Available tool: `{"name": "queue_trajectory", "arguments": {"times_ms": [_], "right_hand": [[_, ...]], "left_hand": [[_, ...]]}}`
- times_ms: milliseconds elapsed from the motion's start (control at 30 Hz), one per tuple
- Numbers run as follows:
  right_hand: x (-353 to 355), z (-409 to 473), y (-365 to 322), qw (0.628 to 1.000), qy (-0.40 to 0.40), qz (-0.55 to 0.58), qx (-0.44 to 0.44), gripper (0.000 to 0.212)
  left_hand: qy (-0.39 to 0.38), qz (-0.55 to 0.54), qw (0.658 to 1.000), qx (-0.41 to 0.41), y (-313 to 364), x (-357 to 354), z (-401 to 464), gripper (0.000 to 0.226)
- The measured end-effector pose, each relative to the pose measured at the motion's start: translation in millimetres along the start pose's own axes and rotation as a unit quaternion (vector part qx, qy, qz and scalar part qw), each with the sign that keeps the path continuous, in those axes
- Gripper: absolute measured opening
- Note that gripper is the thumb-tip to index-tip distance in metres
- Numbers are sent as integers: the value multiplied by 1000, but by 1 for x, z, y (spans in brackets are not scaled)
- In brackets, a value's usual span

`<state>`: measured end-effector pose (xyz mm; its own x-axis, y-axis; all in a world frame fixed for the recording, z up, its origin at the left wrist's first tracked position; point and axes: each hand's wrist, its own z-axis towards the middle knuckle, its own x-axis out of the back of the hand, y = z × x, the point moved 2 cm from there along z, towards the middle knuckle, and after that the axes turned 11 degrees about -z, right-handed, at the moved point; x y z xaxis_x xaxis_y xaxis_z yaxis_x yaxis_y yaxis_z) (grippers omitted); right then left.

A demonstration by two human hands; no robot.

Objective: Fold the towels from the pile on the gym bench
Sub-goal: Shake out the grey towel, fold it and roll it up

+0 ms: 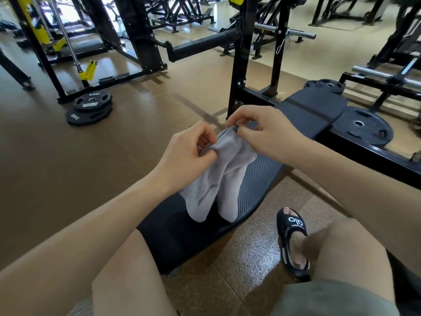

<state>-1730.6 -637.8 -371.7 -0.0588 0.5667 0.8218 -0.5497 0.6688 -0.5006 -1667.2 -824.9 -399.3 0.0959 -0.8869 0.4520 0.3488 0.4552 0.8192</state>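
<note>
Gym floor [114, 156], tan and speckled, with black machine frames [241, 65] standing on it. A black padded bench [257, 176] runs from the person's seat toward the frame; the person sits astride it, bare knees on either side. Weight plates [91, 108] lie stacked on the floor to the left, well apart from the bench. A grey towel [218, 179] hangs above the bench pad, its lower folds draping down to the pad. Left hand [189, 151] pinches the towel's upper edge; right hand [262, 131] pinches the same edge beside it. A black sandal [293, 242] rests on the floor to the bench's right.
</note>
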Motion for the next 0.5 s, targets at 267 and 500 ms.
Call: {"name": "queue_trajectory", "arguments": {"times_ms": [267, 500], "right_hand": [[-1, -1, 1, 998, 38, -44, 26, 24], [-1, 0, -3, 995, 84, -61, 11, 23]], "left_hand": [[-25, 34, 998, -40, -6, -6, -5, 10], [-78, 171, 980, -60, -38, -20, -20, 22]]}}
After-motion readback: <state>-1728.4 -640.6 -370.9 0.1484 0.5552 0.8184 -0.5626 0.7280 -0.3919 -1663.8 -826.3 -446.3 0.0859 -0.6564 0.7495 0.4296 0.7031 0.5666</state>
